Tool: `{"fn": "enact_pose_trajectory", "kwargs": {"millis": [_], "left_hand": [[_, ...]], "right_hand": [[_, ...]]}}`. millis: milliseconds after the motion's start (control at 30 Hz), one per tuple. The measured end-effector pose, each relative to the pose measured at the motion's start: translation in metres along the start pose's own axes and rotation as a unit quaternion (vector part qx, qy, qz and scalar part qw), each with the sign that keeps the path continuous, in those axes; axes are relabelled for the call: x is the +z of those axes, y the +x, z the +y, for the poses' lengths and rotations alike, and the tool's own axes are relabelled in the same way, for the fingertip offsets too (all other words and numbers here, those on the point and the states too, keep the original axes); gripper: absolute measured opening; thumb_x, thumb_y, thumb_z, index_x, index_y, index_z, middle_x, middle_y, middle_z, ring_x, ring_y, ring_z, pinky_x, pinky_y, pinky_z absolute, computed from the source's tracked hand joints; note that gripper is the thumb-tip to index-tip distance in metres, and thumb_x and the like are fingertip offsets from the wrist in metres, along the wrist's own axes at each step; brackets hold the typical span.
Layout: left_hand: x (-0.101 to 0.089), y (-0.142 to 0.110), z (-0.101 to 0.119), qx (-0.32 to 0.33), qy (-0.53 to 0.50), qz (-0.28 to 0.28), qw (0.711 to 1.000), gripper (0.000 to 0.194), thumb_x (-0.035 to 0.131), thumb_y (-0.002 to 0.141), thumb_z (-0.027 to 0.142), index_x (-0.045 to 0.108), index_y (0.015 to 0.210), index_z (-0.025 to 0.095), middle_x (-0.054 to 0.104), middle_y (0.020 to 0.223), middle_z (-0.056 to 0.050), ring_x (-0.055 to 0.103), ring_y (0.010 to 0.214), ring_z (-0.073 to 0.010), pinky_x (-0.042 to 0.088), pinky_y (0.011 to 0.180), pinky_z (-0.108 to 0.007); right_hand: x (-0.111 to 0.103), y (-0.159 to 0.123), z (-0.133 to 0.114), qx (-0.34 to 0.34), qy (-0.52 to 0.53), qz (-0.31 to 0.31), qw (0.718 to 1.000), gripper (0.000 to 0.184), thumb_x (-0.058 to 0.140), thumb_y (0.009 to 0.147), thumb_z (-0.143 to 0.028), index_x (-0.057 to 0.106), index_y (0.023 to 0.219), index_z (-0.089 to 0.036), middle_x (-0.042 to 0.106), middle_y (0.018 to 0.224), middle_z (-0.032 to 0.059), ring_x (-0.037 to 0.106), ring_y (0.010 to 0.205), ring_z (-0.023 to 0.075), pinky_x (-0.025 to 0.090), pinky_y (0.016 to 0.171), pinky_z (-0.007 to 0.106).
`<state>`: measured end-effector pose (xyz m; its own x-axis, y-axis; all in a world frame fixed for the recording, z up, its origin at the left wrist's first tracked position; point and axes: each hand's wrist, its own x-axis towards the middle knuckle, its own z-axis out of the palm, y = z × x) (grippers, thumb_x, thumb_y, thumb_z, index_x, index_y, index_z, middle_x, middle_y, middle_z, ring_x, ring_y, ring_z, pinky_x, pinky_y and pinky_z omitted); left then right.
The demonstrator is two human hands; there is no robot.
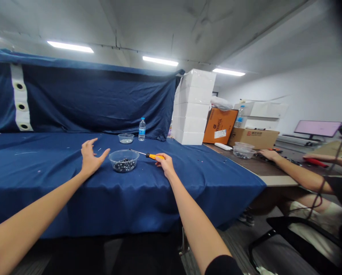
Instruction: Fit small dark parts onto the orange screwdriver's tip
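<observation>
My right hand (165, 164) is closed round the orange and black handle of a screwdriver (154, 156). Its thin shaft points left, with the tip over the right part of a clear plastic bowl (113, 160). Small black and pale pieces (125, 165) lie in the bottom of that bowl, too small to name. To the left of the bowl, my left hand (92, 156) hovers with thumb and fingers spread, nothing in it. Behind stands a second clear bowl (126, 136) with pale contents, and beside it a water bottle (142, 129) with a blue cap.
A blue cloth (73, 191) covers the table. White boxes (192, 110) are stacked at its back right, beside an orange carton (220, 126). At the right, a co-worker's hand (270, 154) rests near clear tubs (243, 151) on a brown table, and a black chair (299, 236) stands below.
</observation>
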<state>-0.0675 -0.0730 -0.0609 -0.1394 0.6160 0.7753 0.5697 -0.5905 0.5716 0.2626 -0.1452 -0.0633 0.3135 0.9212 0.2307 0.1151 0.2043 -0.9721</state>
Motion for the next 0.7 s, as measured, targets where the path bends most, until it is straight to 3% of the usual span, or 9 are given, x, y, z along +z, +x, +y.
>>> {"fn": "enact_pose_trajectory", "kwargs": {"millis": [100,167,267,333,467,700], "left_hand": [[0.005,0.017,0.016,0.034,0.036,-0.139,0.989,0.049,0.063,0.088,0.041,0.060,0.129,0.014,0.070,0.112,-0.012,0.064,0.111,-0.0289,0.052,0.098,-0.043],[0.010,0.031,0.030,0.058,0.062,-0.260,0.962,0.027,0.065,0.089,0.035,0.071,0.107,0.016,0.074,0.098,-0.006,0.068,0.097,-0.0235,0.053,0.096,-0.038],[0.023,0.047,0.050,0.077,0.111,-0.416,0.899,0.024,0.074,0.088,0.035,0.072,0.101,0.015,0.074,0.096,-0.004,0.070,0.090,-0.0211,0.056,0.089,-0.042],[0.031,0.052,0.061,0.072,0.148,-0.472,0.866,0.023,0.072,0.092,0.036,0.071,0.101,0.014,0.073,0.098,-0.005,0.070,0.090,-0.0210,0.056,0.088,-0.043],[0.040,0.048,0.074,0.064,0.186,-0.516,0.834,0.021,0.070,0.095,0.034,0.070,0.103,0.014,0.073,0.104,-0.006,0.070,0.093,-0.0214,0.058,0.086,-0.041],[0.037,0.044,0.067,0.054,0.195,-0.485,0.851,0.021,0.068,0.096,0.034,0.070,0.105,0.015,0.072,0.108,-0.007,0.070,0.095,-0.0214,0.059,0.085,-0.040]], "right_hand": [[-0.001,0.002,0.002,0.000,-0.001,0.004,1.000,0.022,0.065,0.099,-0.032,0.066,0.111,-0.013,0.069,0.099,0.0039,0.067,0.076,0.0138,0.059,0.066,0.029],[-0.001,0.004,0.003,-0.001,-0.002,0.005,1.000,0.022,0.065,0.099,-0.032,0.066,0.111,-0.013,0.069,0.098,0.0037,0.067,0.076,0.0136,0.059,0.066,0.028],[0.000,0.005,0.005,-0.007,-0.005,0.004,1.000,0.022,0.065,0.099,-0.032,0.066,0.111,-0.013,0.069,0.097,0.0033,0.067,0.074,0.0131,0.059,0.065,0.028],[0.000,0.005,0.006,-0.011,-0.008,0.002,1.000,0.022,0.065,0.099,-0.032,0.066,0.111,-0.014,0.069,0.097,0.0033,0.067,0.074,0.0131,0.059,0.065,0.028],[-0.001,0.003,0.005,-0.016,-0.015,-0.001,1.000,0.022,0.065,0.099,-0.032,0.066,0.111,-0.014,0.069,0.099,0.0037,0.067,0.076,0.0138,0.059,0.066,0.029],[-0.002,0.001,0.003,-0.011,-0.018,0.000,1.000,0.024,0.065,0.099,-0.032,0.065,0.115,-0.014,0.069,0.103,0.0049,0.068,0.080,0.0152,0.060,0.070,0.031]]}}
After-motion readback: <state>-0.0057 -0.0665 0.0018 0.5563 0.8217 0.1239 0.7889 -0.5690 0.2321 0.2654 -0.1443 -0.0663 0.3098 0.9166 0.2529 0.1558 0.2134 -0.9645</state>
